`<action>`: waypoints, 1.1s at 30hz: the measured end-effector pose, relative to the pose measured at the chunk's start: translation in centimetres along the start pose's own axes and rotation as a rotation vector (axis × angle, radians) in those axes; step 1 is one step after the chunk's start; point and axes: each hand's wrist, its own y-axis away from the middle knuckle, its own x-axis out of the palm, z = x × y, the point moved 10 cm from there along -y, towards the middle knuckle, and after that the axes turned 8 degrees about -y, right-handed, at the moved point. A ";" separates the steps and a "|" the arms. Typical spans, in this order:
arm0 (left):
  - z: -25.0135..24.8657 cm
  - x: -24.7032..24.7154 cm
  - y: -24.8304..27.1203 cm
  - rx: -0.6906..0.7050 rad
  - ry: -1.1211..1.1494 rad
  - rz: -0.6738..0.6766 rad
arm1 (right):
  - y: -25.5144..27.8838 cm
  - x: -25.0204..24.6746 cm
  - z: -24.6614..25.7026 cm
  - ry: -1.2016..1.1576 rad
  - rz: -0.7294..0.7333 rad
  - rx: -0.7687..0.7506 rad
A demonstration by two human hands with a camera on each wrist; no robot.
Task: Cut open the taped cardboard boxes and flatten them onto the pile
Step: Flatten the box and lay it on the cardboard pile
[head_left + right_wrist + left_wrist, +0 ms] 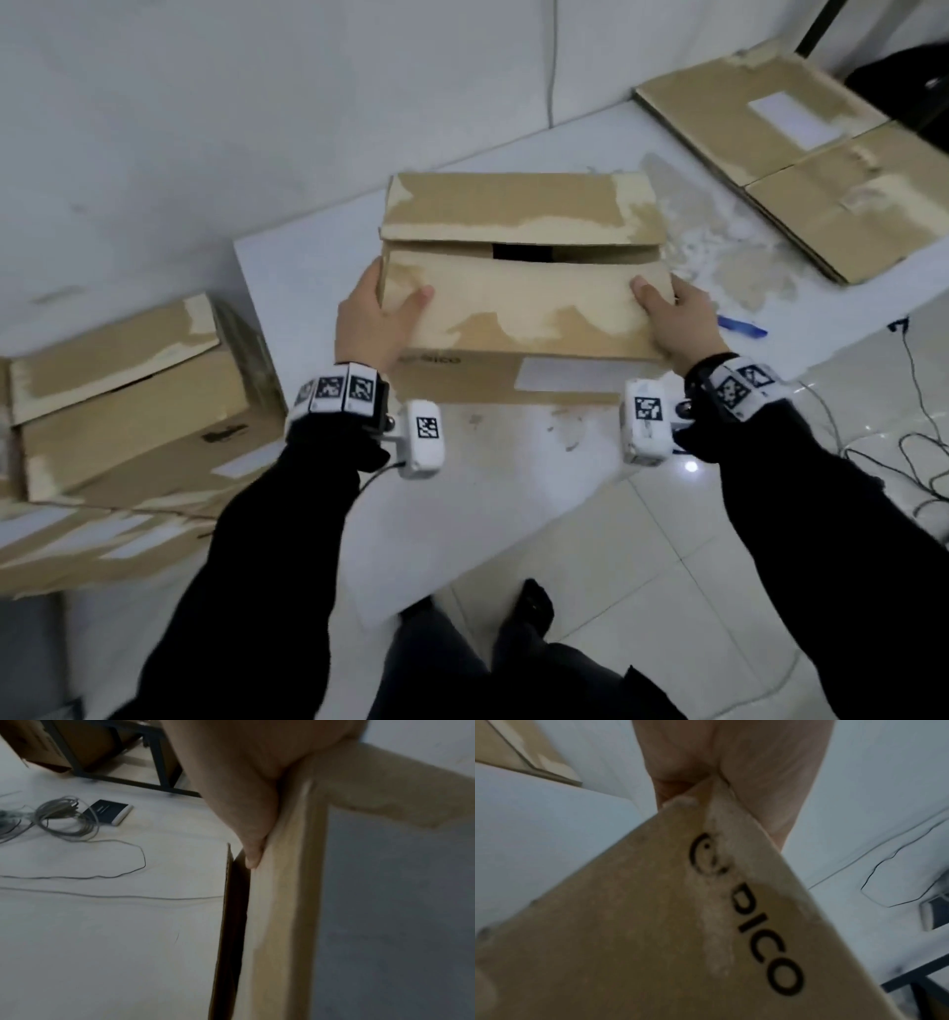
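A brown cardboard box (518,288) with torn tape marks sits in the middle of the white table (308,267). Its top flaps are closed, with a dark slit between them. My left hand (375,318) grips its near left corner, thumb on top. My right hand (672,318) grips the near right corner the same way. The left wrist view shows my left hand (731,760) on the box's printed side (654,923). In the right wrist view my right hand (244,780) wraps the box's edge (282,902). A blue cutter (742,326) lies right of my right hand.
Flattened cardboard (801,169) lies at the table's far right. Another closed box (128,395) stands on flattened cardboard to the left of the table. Cables (919,452) trail over the tiled floor on the right. A white wall runs behind the table.
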 end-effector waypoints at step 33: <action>-20.8 9.0 -1.7 0.042 -0.440 -0.302 | -13.4 -4.2 -1.1 -0.317 0.267 0.144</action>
